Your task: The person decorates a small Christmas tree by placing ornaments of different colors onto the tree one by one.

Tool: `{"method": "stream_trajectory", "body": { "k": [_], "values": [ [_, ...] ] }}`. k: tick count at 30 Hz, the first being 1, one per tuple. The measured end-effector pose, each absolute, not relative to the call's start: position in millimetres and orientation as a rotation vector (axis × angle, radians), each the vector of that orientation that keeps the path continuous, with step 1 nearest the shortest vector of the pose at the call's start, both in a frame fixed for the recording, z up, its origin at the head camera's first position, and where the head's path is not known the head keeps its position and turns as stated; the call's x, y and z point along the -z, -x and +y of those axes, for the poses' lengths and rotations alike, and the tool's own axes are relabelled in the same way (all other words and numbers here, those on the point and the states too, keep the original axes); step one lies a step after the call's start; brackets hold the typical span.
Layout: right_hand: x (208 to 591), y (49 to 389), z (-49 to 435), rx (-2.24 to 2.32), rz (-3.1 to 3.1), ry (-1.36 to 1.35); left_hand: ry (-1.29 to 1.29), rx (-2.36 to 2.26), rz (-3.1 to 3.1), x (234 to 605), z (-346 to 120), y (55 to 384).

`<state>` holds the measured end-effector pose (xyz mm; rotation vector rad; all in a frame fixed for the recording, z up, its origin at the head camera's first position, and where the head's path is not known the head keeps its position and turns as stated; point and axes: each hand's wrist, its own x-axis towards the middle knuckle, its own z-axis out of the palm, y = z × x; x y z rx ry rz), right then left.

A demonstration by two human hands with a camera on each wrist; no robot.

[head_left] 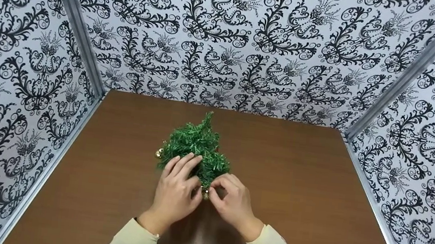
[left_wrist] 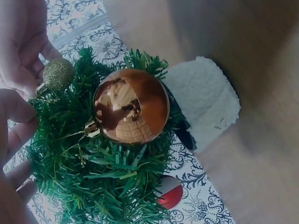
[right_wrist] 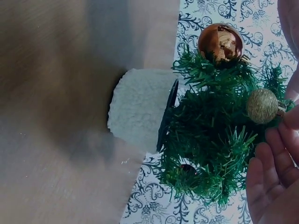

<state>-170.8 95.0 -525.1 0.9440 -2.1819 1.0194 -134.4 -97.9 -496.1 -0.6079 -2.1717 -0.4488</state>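
Observation:
A small green tinsel Christmas tree [head_left: 199,140] stands on the table, in front of both hands. My right hand [head_left: 233,198] pinches a glittery gold bauble [right_wrist: 261,106] near its cap, against the foliage. The left hand [head_left: 177,192] lies over the near left branches, three fingers extended. Its thumb and index finger meet at the foliage beside the bauble; the pinched bit is hidden. A large shiny copper bauble [left_wrist: 131,107] hangs below, left of the glittery one. Below the branches is a white fuzzy base [right_wrist: 140,112].
Another shiny gold ornament [head_left: 158,153] hangs on the tree's left side. A red-and-white ball [left_wrist: 170,191] shows lower in the left wrist view. The brown wooden table [head_left: 288,178] is enclosed by patterned walls [head_left: 226,38] with metal corner posts [head_left: 76,22].

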Motion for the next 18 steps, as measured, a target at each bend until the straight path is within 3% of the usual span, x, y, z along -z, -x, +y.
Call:
{"method": "stream_trajectory", "body": {
  "k": [18],
  "values": [
    [523.5, 167.7, 91.1, -1.000, -2.168, -0.912, 0.593, 0.430, -2.178, 496.1, -100.9, 136.9]
  ]
}}
